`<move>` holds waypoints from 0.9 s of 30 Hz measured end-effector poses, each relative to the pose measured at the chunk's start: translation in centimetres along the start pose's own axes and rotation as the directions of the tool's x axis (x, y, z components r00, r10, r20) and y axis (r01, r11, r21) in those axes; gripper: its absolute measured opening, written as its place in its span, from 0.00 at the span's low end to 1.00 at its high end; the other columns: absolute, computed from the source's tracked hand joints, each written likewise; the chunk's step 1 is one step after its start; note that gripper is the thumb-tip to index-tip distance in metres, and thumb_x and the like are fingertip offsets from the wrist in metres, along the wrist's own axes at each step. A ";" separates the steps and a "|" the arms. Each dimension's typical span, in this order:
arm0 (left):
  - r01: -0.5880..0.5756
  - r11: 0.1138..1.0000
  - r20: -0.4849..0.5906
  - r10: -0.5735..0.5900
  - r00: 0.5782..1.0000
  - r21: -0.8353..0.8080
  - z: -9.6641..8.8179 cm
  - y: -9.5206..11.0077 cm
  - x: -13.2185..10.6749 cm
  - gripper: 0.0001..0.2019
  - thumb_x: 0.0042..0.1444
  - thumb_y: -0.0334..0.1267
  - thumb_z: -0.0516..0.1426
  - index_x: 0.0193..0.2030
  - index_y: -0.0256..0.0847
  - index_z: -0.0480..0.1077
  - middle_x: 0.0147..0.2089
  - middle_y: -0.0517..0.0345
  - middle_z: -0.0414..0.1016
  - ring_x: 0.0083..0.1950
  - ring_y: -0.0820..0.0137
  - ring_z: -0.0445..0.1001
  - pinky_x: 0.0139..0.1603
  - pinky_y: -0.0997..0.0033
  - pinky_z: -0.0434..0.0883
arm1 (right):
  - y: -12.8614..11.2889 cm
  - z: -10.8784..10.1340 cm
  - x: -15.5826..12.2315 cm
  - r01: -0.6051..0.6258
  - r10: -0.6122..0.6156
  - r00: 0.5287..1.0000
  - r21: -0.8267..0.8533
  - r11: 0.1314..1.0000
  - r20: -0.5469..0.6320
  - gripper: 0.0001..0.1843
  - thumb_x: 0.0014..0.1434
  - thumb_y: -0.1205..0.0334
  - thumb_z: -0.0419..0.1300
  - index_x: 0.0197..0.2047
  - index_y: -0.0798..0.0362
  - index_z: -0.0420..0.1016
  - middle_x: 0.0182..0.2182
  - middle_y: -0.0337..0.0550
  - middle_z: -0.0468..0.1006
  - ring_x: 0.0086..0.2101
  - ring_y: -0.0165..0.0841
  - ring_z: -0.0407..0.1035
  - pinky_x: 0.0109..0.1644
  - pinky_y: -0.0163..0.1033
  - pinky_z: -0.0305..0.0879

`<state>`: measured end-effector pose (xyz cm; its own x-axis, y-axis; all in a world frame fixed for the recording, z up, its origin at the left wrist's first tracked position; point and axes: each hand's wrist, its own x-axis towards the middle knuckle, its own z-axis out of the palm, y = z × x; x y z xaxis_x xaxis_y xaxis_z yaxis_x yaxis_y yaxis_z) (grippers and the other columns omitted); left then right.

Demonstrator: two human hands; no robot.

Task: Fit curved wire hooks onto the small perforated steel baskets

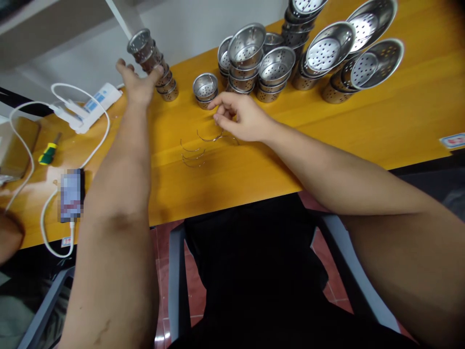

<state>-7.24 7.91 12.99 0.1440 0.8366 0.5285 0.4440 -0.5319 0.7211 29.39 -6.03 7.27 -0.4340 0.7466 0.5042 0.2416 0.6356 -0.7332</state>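
My left hand (140,87) reaches to the back left with its fingers spread. Its thumb overlaps a tall, leaning stack of perforated metal cups (167,83); whether it touches them I cannot tell. My right hand (241,115) hovers over the table, fingers loosely curled, the index finger and thumb apart, and nothing visible between them. Just beyond its fingertips stands a short stack of small perforated cups (205,86). Below the hand lie several thin curved wires (193,157) on the wooden table (236,169).
More stacked perforated cups (278,65) line the back, with wide tilted ones (329,48) on the right. At left are a white power strip (100,104), cables, a green-yellow screwdriver (48,152) and a charging phone (71,194). Part of another person (9,237) shows at the left edge.
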 end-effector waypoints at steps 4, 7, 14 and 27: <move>0.302 0.952 -0.155 -0.307 0.939 -0.055 4.3 1.3 1.3 0.30 0.82 0.42 0.81 0.63 0.51 0.62 0.59 0.71 0.89 0.69 0.73 0.83 0.95 0.35 0.77 | 0.0 0.0 -0.1 0.005 -0.005 1.000 0.003 1.000 0.022 0.16 0.89 0.45 0.71 0.67 0.46 0.85 0.43 0.43 0.82 0.41 0.43 0.78 0.50 0.47 0.85; 0.469 0.877 -0.302 -0.477 0.825 -0.104 5.7 2.3 2.1 0.33 0.75 0.08 0.72 0.55 0.50 0.62 0.49 0.75 0.82 0.54 0.79 0.81 0.84 0.57 0.83 | 0.3 0.2 -0.1 0.034 -0.034 0.999 0.002 0.999 0.032 0.15 0.90 0.49 0.70 0.70 0.47 0.84 0.44 0.41 0.81 0.41 0.40 0.78 0.51 0.45 0.83; 0.439 0.884 -0.326 -0.467 0.822 -0.158 5.7 2.8 -0.1 0.28 0.76 0.02 0.62 0.53 0.47 0.67 0.53 0.69 0.83 0.54 0.81 0.82 0.80 0.63 0.86 | 0.5 0.4 -0.1 0.086 -0.086 0.996 0.019 0.996 0.036 0.14 0.89 0.55 0.70 0.70 0.51 0.84 0.44 0.42 0.82 0.40 0.37 0.76 0.50 0.44 0.80; 0.247 0.945 -0.363 -0.311 0.878 -0.212 2.0 -4.7 -5.0 0.55 0.31 0.88 0.79 0.55 0.58 0.67 0.57 0.60 0.88 0.67 0.56 0.84 0.84 0.38 0.80 | 1.0 0.2 -0.1 0.063 -0.065 0.995 0.026 0.998 0.071 0.17 0.89 0.45 0.74 0.66 0.49 0.86 0.42 0.40 0.81 0.38 0.38 0.74 0.48 0.44 0.81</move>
<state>-8.29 6.50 6.03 -0.3329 0.8529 0.4022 0.2675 -0.3236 0.9076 29.49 -5.51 6.38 -0.5094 0.6880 0.5169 0.1912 0.6761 -0.7115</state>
